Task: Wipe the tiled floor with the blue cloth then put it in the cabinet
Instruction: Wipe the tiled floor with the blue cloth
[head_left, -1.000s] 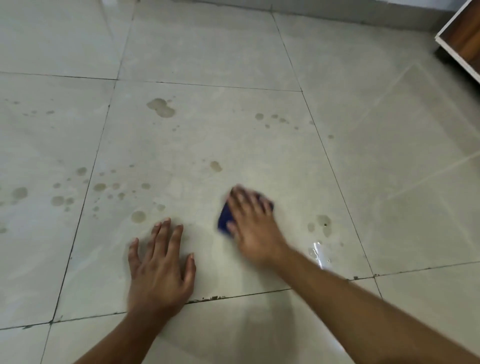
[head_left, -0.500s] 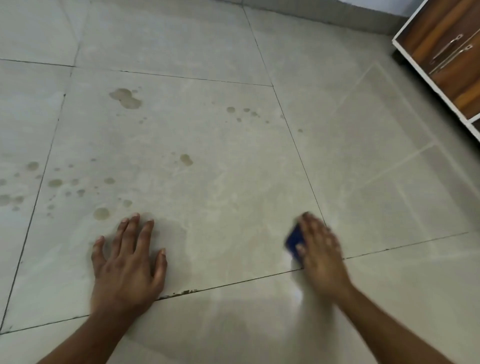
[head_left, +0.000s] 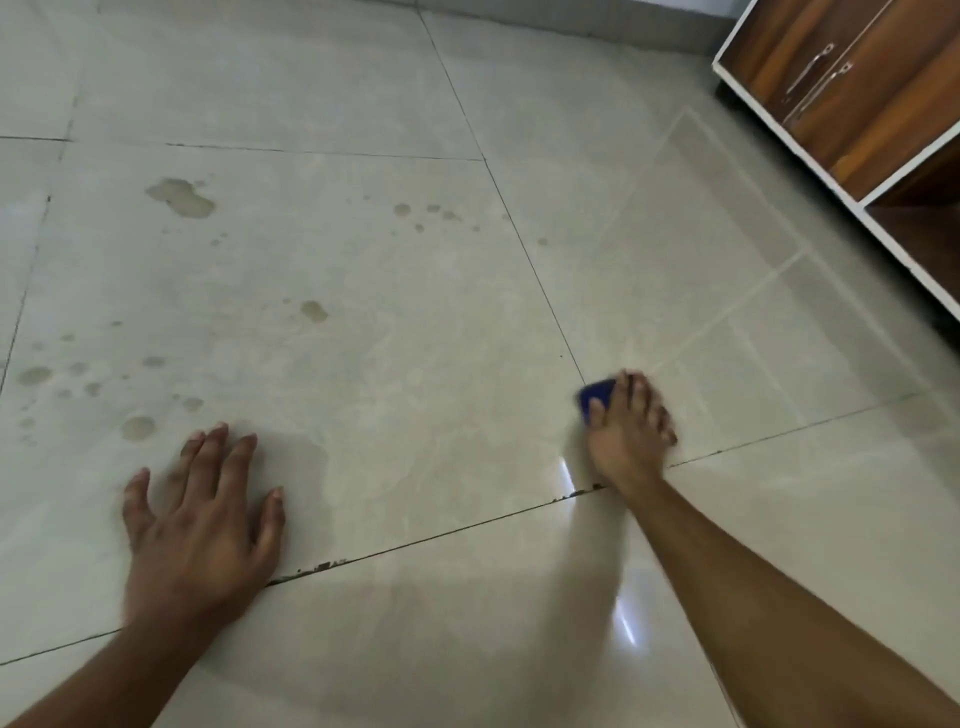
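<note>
The blue cloth (head_left: 597, 393) lies on the beige tiled floor (head_left: 426, 332), mostly covered by my right hand (head_left: 631, 431). That hand presses flat on the cloth with spread fingers, just right of a grout line; only the cloth's left edge shows. My left hand (head_left: 200, 519) rests flat on the floor at the lower left, fingers spread, holding nothing. The brown wooden cabinet (head_left: 857, 88) with a white frame stands at the upper right, well beyond my right hand.
Dark wet stains (head_left: 182, 197) and several smaller spots dot the tile to the left and centre. The cabinet has two metal handles (head_left: 810, 73) on its doors and a dark open compartment (head_left: 930, 234) lower right. A wall base runs along the top.
My right hand has slid the cloth rightward across the tile and past the grout line. The view has shifted right, showing more of the cabinet. My left hand stays planted.
</note>
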